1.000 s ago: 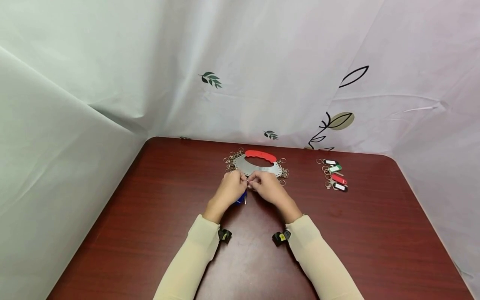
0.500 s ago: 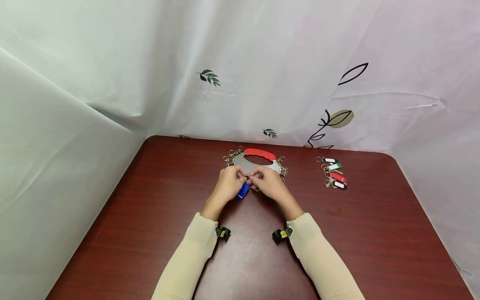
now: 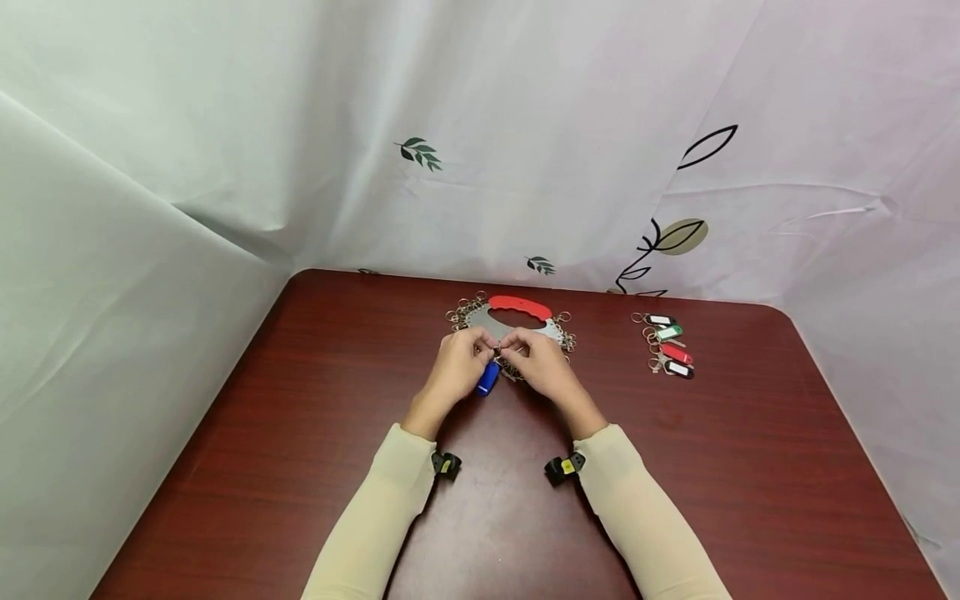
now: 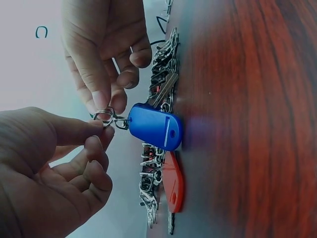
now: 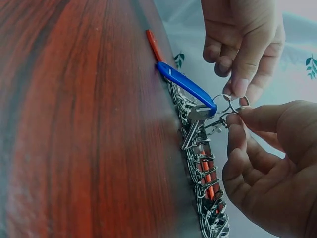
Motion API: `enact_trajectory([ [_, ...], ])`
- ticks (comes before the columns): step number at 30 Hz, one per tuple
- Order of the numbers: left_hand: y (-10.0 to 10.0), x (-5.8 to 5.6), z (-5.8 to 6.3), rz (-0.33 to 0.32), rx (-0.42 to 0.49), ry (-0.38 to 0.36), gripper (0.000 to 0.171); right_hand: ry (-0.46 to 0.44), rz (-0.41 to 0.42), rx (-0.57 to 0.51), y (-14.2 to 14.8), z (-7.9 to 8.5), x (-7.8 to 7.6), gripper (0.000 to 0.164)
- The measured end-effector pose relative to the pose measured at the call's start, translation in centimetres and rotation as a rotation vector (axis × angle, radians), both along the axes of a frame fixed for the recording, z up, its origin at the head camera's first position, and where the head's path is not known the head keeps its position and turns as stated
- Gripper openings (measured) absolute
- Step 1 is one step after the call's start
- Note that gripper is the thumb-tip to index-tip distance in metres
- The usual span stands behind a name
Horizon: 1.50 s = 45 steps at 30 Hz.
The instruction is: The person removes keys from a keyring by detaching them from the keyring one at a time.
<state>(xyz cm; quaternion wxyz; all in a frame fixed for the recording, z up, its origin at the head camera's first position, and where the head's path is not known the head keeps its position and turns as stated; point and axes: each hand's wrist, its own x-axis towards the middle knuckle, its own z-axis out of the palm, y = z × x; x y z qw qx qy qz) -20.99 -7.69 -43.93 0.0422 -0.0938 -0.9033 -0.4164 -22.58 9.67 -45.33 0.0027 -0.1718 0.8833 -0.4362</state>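
Left hand (image 3: 453, 367) and right hand (image 3: 542, 364) both pinch small silvery metal rings (image 5: 231, 105), I note. Blue plastic key tag (image 3: 487, 378) hangs from these, near the red-handled, crescent-shaped grey metal plate (image 3: 482, 320) on the reddish-brown bench (image 3: 337, 375).

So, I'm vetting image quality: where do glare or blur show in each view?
Head view: pale glare on the red-brown wooden table between the cream sleeves; left wrist view: faint bluish tint on the table beside the blue plastic key tag; right wrist view: grey haze beside the silver metal clasps, bottom left blurred.
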Motion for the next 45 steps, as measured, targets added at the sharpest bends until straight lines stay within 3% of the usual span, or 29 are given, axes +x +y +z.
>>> enact_trajectory([
  [15, 0.02, -0.12, -0.16, -0.010, -0.001, 0.001, 0.007, 0.031, -0.024, -0.017, 0.14, -0.43, -0.23, 0.004],
  [24, 0.01, -0.25, -0.46, 0.007, 0.025, 0.003, 0.005, -0.021, -0.036, -0.017, 0.05, -0.30, -0.16, 0.006],
  [37, 0.23, -0.23, -0.51, -0.021, -0.030, 0.025, 0.004, 0.000, -0.037, -0.014, 0.00, -0.65, -0.28, 0.005],
  [45, 0.52, -0.22, -0.51, 0.010, 0.049, -0.024, 0.006, 0.017, -0.061, -0.048, -0.01, -0.39, -0.09, 0.006],
])
